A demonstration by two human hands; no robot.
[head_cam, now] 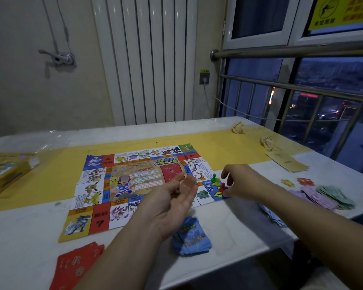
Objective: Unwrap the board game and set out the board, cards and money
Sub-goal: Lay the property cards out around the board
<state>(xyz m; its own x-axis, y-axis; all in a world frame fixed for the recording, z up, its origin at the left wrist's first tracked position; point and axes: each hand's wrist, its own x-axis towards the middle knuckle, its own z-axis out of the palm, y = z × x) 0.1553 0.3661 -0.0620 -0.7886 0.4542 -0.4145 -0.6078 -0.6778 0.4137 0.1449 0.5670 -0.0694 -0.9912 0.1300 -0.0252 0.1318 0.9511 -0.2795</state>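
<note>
The board lies unfolded and flat on the desk, partly over the yellow strip. It is thin printed paper with visible fold creases, judged light, limp and liable to skid or tear. It is best shifted by two opposite edges rather than one corner. A green pawn, yellow pawn and red pawn stand upright, close together on the blue start corner. The right hand arches its fingers over them, thumb low at the board's edge; whether its grip holds a piece cannot be told. The pawns are judged small, hard, light and easily toppled, so each is best taken by the head from above. The left hand is palm up over the board's near edge, grip wide, with a small pale item on the palm, too small to identify. The blue cards sit loosely stacked just off the near edge, and the red cards lie at near left. The money lies in piles at the right, well apart from the board. Cards and notes are judged thin and slick, so stacks should be squared by their long edges.
</note>
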